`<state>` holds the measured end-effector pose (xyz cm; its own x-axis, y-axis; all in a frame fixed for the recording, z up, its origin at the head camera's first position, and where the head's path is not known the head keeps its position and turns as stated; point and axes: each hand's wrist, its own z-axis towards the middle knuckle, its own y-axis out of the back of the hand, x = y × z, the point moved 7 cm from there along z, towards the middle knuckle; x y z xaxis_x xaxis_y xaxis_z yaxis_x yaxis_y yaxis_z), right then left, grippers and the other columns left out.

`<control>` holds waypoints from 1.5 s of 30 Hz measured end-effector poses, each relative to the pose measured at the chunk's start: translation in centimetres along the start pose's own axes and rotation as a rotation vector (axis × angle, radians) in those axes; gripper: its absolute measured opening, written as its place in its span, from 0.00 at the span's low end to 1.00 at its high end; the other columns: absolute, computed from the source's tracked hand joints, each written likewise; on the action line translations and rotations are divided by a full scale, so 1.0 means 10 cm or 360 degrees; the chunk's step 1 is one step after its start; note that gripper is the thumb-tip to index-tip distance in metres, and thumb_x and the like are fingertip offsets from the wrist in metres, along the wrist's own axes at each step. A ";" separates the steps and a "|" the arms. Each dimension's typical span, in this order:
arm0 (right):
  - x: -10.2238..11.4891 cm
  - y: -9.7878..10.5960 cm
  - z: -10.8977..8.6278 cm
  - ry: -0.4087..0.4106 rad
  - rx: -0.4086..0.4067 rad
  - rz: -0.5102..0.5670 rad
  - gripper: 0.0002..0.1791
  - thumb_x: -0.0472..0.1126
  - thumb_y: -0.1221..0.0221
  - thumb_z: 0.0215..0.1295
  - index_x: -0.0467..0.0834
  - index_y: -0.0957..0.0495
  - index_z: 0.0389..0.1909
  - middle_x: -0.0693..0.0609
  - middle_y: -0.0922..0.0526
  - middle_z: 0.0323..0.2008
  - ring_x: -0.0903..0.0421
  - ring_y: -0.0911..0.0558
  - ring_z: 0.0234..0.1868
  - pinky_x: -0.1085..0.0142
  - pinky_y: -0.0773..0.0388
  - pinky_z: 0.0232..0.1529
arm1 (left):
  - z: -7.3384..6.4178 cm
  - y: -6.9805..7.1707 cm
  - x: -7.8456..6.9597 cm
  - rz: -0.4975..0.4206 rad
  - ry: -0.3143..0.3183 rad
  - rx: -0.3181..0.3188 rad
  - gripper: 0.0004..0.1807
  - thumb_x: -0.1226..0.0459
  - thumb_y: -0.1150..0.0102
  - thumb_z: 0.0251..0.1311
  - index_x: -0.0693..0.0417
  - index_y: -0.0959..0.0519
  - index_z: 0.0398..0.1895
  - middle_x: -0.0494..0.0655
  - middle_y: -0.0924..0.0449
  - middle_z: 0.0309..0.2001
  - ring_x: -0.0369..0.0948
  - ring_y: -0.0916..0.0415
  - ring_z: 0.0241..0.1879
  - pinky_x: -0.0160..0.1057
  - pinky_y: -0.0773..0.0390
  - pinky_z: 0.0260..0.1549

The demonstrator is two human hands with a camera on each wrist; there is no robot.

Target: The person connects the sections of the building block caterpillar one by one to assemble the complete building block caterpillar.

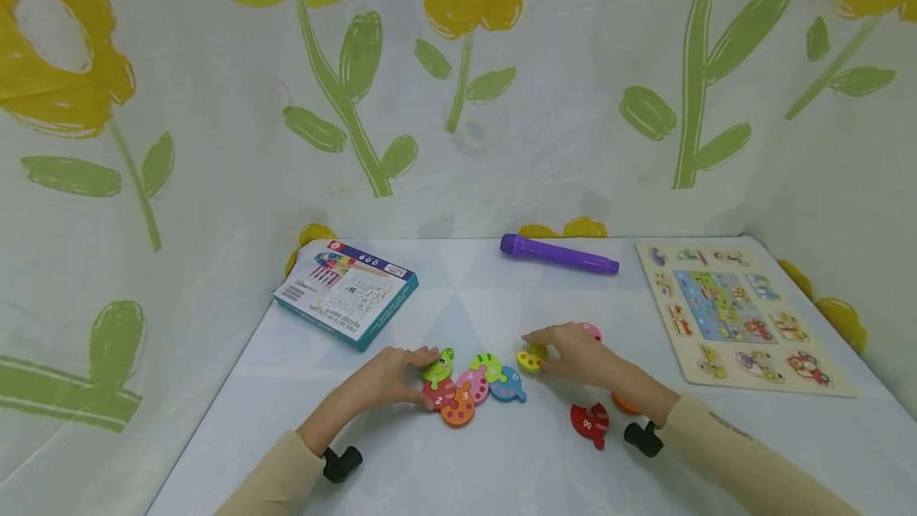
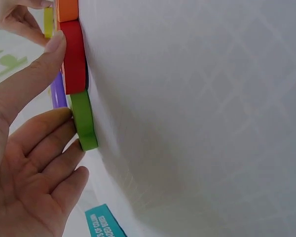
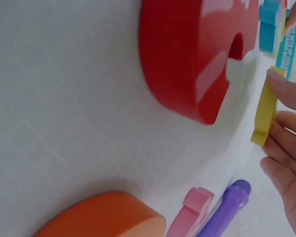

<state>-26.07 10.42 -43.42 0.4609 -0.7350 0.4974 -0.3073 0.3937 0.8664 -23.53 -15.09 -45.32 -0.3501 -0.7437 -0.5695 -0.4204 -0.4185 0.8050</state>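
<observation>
On the table a chain of joined caterpillar puzzle pieces starts with a green smiling head piece (image 1: 439, 373). After it come a red piece numbered 2 (image 1: 434, 396), an orange 3 (image 1: 458, 414), a pink 4 (image 1: 473, 385), a green 5 (image 1: 487, 367) and a blue 6 (image 1: 507, 388). My left hand (image 1: 390, 377) holds the chain's head end, thumb on the red piece's edge and fingers against the green head. To the right of the blue piece, my right hand (image 1: 576, 353) pinches a yellow spotted puzzle piece (image 3: 266, 106) between thumb and fingers.
A red piece numbered 8 (image 1: 591, 424) lies loose near the right forearm, which partly hides an orange piece (image 1: 626, 404). Behind the right hand is a pink piece (image 1: 591, 330). Farther back are a flat box (image 1: 351, 293), a purple tube (image 1: 562, 254) and a wooden picture board (image 1: 695, 361).
</observation>
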 end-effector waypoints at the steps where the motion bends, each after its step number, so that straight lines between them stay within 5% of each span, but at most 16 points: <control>1: 0.01 0.00 -0.02 0.0006 0.0006 0.0011 0.27 0.36 0.28 0.51 0.40 0.20 0.55 0.48 0.18 0.52 0.47 0.22 0.57 0.53 0.23 0.54 | 0.00 0.00 0.00 0.0002 -0.0002 -0.0001 0.41 0.54 0.25 0.45 0.51 0.28 0.66 0.45 0.32 0.66 0.49 0.39 0.68 0.53 0.35 0.63; 13: 0.17 -0.09 -0.27 0.0087 0.0091 0.0096 0.27 0.38 0.30 0.55 0.43 0.22 0.58 0.51 0.19 0.55 0.50 0.23 0.59 0.54 0.22 0.54 | 0.01 0.00 0.03 -0.0005 0.0001 0.0008 0.42 0.52 0.25 0.44 0.50 0.28 0.65 0.44 0.31 0.66 0.48 0.38 0.68 0.53 0.35 0.63; 20: 0.29 -0.21 -0.35 0.0233 0.0118 -0.0010 0.28 0.40 0.31 0.56 0.41 0.23 0.59 0.52 0.19 0.55 0.49 0.23 0.59 0.54 0.24 0.56 | 0.01 -0.01 0.03 0.0024 0.0005 0.0010 0.42 0.51 0.25 0.44 0.50 0.28 0.66 0.44 0.31 0.66 0.48 0.38 0.68 0.53 0.35 0.63; 45: 0.42 -0.30 -0.39 0.0236 0.0096 -0.0231 0.29 0.38 0.30 0.54 0.37 0.24 0.59 0.46 0.20 0.56 0.45 0.23 0.58 0.55 0.23 0.54 | 0.01 0.00 0.00 0.0005 0.0016 0.0007 0.43 0.52 0.25 0.44 0.51 0.29 0.66 0.46 0.32 0.67 0.49 0.39 0.68 0.54 0.35 0.63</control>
<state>-19.99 8.26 -43.72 0.6202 -0.6905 0.3723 -0.2757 0.2525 0.9275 -23.58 -15.06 -45.39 -0.3429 -0.7502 -0.5654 -0.4228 -0.4142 0.8060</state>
